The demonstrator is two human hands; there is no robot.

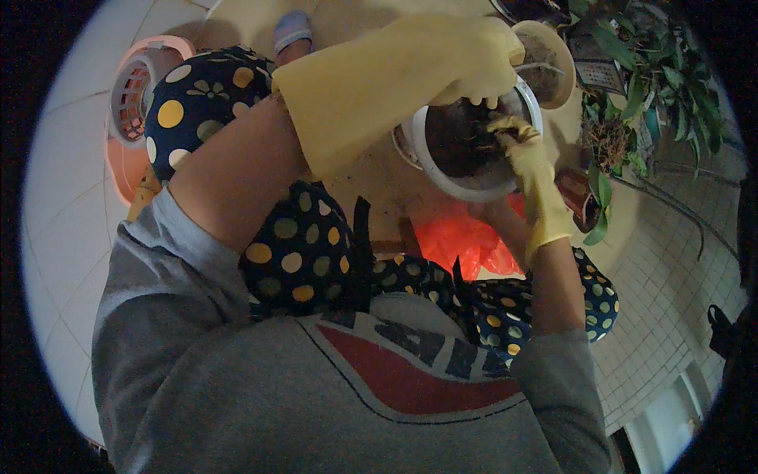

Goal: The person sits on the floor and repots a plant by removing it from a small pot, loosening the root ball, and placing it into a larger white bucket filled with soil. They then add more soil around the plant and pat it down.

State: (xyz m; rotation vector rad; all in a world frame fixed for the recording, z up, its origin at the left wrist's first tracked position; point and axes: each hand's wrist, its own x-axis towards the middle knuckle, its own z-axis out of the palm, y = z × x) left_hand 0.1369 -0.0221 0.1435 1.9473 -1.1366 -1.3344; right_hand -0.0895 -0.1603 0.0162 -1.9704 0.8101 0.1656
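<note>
My left hand (491, 65), in a long yellow rubber glove, reaches across to the far rim of a round pot with a pale rim (423, 148). Its fingertips curl down over the dark soil (459, 142) inside; whether they grip anything is hidden. My right hand (521, 136), also in a yellow rubber glove, comes in from the right side of the pot. Its fingers are bent at the soil near small root-like bits, and I cannot tell if they hold some. A red plastic bag (468, 243) lies below the pot, close to my legs.
A tan round container (559, 74) with soil-like matter stands beyond the pot. Leafy plants (681, 89) and a reddish-brown planter (577, 198) are at right. A pink tub (121, 178) with a grey basket (127, 101) sits at left. A blue slipper (293, 29) shows at top.
</note>
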